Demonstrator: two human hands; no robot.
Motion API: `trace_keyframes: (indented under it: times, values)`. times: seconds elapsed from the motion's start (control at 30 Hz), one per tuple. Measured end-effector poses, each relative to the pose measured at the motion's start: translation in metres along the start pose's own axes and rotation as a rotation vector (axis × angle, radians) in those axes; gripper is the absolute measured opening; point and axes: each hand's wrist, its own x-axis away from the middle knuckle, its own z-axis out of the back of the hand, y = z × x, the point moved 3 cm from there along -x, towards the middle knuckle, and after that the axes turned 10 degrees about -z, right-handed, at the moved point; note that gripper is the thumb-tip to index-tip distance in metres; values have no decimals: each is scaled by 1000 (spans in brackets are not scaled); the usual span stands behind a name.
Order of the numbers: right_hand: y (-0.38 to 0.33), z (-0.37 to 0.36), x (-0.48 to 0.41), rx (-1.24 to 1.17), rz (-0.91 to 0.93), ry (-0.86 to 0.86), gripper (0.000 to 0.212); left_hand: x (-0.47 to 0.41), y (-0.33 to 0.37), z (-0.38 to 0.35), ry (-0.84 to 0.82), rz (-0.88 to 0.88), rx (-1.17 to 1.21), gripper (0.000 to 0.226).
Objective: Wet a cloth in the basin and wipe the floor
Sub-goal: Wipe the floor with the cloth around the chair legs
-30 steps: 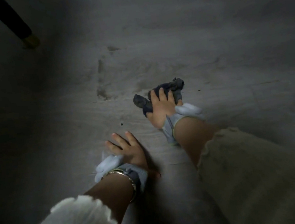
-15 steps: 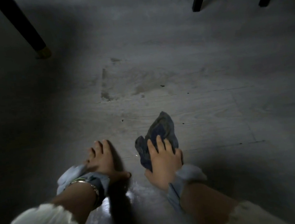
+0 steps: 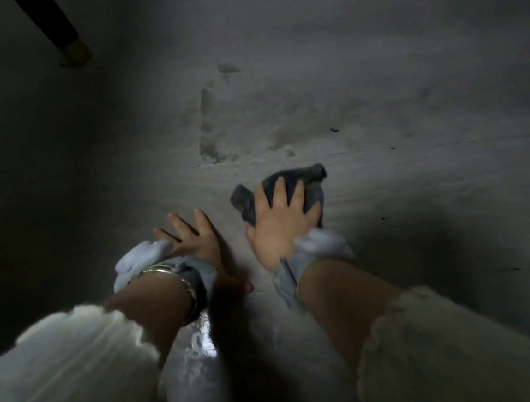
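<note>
A dark blue-grey cloth [image 3: 307, 179] lies bunched on the grey floor [image 3: 411, 101] near the middle of the view. My right hand [image 3: 279, 222] presses flat on top of it with fingers spread, so most of the cloth is hidden under the palm. My left hand [image 3: 192, 242] rests flat on the bare floor just to the left, fingers apart, holding nothing. Dirty smears [image 3: 217, 143] mark the floor a little beyond the cloth. No basin is in view.
A dark furniture leg with a brass tip [image 3: 73, 50] stands at the upper left. A wet shiny patch [image 3: 200, 337] lies between my forearms. The left side of the floor is in deep shadow.
My right hand has pushed the cloth forward again after pulling it back toward me. My left hand stays planted on the floor. The view has tilted down, and the far chair legs have dropped out of sight.
</note>
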Motion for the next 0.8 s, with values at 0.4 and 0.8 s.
trace_keyframes:
  times: [0.4,0.8]
  values:
    - [-11,49,-66,47,63,-61,72,3,-2,7,-25,-30,48,146]
    - [18,32,77,-507,-184,-238,38,39,-22,5,49,-103,67,98]
